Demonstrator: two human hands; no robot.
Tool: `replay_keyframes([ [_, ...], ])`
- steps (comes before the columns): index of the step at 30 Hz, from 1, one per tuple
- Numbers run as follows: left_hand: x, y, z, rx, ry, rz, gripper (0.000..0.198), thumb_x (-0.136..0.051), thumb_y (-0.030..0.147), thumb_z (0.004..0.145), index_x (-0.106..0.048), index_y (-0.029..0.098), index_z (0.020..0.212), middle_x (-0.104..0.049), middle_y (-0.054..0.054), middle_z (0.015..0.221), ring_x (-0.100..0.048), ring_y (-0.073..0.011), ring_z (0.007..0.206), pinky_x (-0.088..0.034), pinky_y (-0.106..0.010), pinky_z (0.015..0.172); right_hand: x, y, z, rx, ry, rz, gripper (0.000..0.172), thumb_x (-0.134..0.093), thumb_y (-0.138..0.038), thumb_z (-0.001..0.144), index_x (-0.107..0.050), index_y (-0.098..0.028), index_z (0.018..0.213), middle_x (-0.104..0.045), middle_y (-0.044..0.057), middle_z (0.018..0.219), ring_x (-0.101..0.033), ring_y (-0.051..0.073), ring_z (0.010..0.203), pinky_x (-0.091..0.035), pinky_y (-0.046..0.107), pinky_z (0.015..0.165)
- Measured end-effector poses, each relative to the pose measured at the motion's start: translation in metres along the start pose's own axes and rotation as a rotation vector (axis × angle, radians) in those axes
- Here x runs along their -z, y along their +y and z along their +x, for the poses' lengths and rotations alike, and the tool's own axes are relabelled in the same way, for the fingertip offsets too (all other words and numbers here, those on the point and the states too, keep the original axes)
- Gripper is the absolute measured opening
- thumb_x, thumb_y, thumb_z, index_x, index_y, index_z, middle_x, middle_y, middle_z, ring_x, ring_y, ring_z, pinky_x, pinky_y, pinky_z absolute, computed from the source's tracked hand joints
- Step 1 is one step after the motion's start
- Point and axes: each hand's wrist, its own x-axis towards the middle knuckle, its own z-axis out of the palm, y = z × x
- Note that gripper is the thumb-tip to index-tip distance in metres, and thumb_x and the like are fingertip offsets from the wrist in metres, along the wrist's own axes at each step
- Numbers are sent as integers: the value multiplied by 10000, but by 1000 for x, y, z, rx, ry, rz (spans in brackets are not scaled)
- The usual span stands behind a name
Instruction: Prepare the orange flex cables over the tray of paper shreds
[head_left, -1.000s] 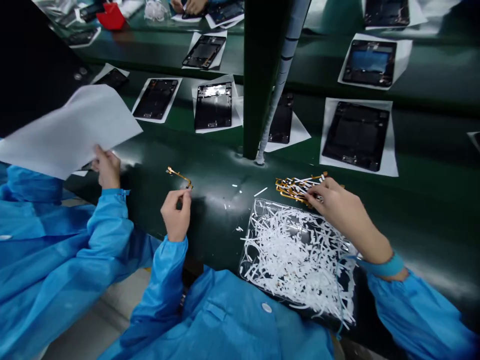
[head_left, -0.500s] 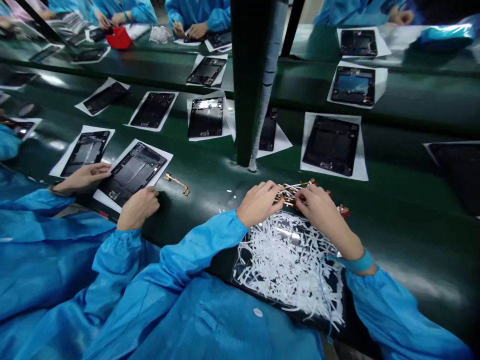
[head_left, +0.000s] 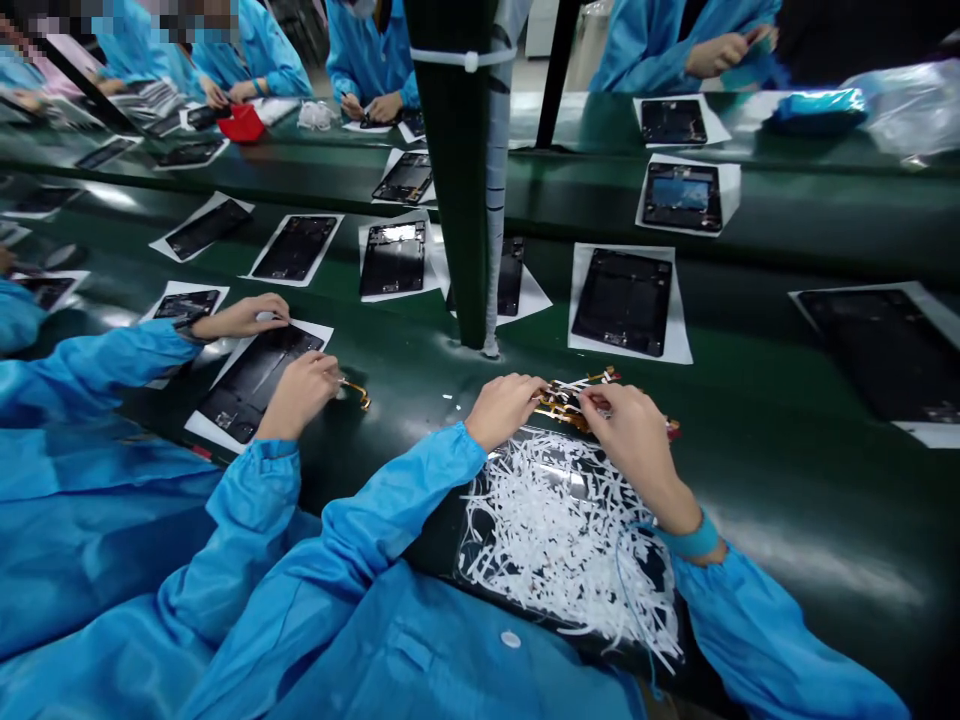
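Note:
My left hand (head_left: 504, 406) and my right hand (head_left: 628, 432) are both curled with fingertips pinching into a small pile of orange flex cables (head_left: 564, 398) on the green belt. Just in front of the pile lies a black tray (head_left: 480, 580) heaped with white paper strips (head_left: 559, 530); my wrists hover over its far edge. To my left, a co-worker's hand (head_left: 300, 392) touches a single orange flex cable (head_left: 358, 390) beside a black tablet housing (head_left: 251, 382) on white paper, and their other hand (head_left: 244, 316) rests at its far edge.
Several black tablet housings on white sheets, such as one (head_left: 622, 298), lie along the green belt (head_left: 787, 470). A dark post (head_left: 457, 170) stands behind the pile. Other people in blue coats work at the far belt, near a red tray (head_left: 241, 122).
My left hand set the single flex cable down on the belt and moved right to the pile. The co-worker laid a tablet housing on paper down and reached for that cable.

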Motion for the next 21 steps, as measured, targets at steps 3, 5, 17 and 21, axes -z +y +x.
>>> replay_keyframes([
  [3, 0, -6, -1, -31, -4, -21, 154, -567, 193, 973, -694, 215, 1057, -731, -20, 1019, -661, -201, 978, -500, -309, 830, -2, -6, 1, -26, 41, 15, 225, -536, -291, 937, -716, -164, 890, -731, 89, 817, -635, 246, 769, -430, 359, 710],
  [5, -1, -8, -1, -48, 2, -37, 145, -571, 194, 971, -708, 206, 1019, -728, -26, 1028, -661, -200, 992, -508, -304, 851, -2, -11, 2, -32, 56, 24, 223, -539, -288, 938, -715, -170, 870, -729, 83, 808, -634, 243, 774, -425, 356, 716],
  [17, 2, -13, 1, -76, 74, -191, 218, -479, 101, 979, -641, 140, 1120, -622, -82, 1103, -664, -160, 927, -561, -293, 869, 33, 11, -19, -139, 127, 87, 241, -561, -390, 937, -710, -203, 904, -714, 62, 820, -633, 233, 779, -419, 362, 741],
  [21, 31, 4, -17, -52, 173, -369, 158, -528, 132, 968, -627, 151, 1089, -594, -59, 1041, -649, -124, 873, -578, -265, 831, 44, 19, -38, -223, 151, 133, 256, -576, -435, 930, -713, -220, 919, -723, 62, 867, -645, 239, 802, -447, 375, 769],
])
